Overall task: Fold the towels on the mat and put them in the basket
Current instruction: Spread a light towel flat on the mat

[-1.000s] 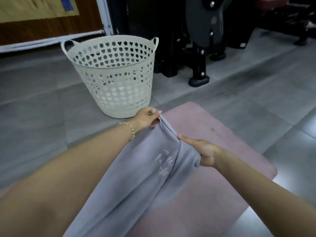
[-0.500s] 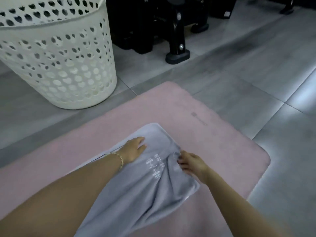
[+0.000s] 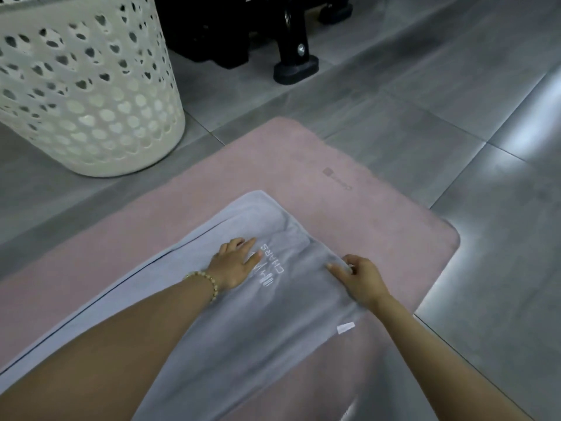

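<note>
The left hand (image 3: 235, 264) is laid flat on the grey towel (image 3: 273, 335), palm down, with the fingers stretched out beside white stitched lettering (image 3: 271, 266). Nothing is gripped by it. A beaded bracelet (image 3: 206, 282) is worn on its wrist. The right hand (image 3: 362, 279) is placed at the towel's right border, where a small fold of cloth is pinched between the thumb and the curled fingers.

The towel is spread lengthwise on a pink mat (image 3: 379, 214), with its far end short of the mat's far edge. A white label (image 3: 346, 327) is seen near its right border. The mat is laid on a grey tiled floor (image 3: 455, 117). Beyond the mat's far edge a white perforated basket (image 3: 91, 117) is set on the floor, apart from the mat. A black machine foot (image 3: 296, 69) is seen further back.

One towel, one mat, one basket and two hands are counted.
</note>
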The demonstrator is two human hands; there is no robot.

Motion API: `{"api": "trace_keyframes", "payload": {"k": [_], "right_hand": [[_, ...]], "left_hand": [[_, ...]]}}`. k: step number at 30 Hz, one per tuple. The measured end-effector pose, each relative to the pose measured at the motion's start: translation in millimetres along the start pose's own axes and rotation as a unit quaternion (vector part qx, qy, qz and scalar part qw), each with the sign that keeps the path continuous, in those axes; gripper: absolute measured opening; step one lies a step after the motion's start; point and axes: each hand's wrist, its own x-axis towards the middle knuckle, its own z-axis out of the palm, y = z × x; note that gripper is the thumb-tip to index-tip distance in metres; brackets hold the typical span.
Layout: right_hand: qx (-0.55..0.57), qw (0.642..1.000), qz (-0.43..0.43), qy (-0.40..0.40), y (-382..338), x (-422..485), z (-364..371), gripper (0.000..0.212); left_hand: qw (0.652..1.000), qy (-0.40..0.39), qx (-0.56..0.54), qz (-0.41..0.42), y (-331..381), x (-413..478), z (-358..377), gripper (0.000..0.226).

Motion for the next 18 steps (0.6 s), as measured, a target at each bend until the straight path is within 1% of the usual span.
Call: {"api": "trace_keyframes", "payload": {"k": [2,5,8,11,13,15,18], "right_hand": [[-0.034,0.999,0.033,0.02,13,-3,0,0.034],[-0.03,0.997,0.048,0.055,12,-16,6,0.023],[-0.024,0.997,0.023,0.067,-7,-29,10,0.034],[-0.029,0.998,-0.006,0.052,-39,-46,23,0.046],[-0.071,0.996,-0.045,0.025,-68,-64,41,0.052],[-0.103,0.991,-0.084,-0.032,-108,-83,66,0.055],[-0.15,0.97,-0.147,-0.122,-177,-112,116,0.057]], "left_hand": [[1.0,-0.011,-0.013,0.009,-3,-9,0,0.059],[0.998,0.0,-0.054,0.013,-21,-26,-1,0.06],[0.995,0.014,-0.098,0.009,-48,-50,-7,0.06],[0.988,0.043,-0.147,-0.018,-75,-86,-15,0.061],[0.986,0.047,-0.159,-0.034,-96,-119,-21,0.064],[0.985,0.059,-0.158,-0.046,-124,-153,-28,0.062],[0.978,0.098,-0.164,-0.084,-177,-211,-43,0.055]]}}
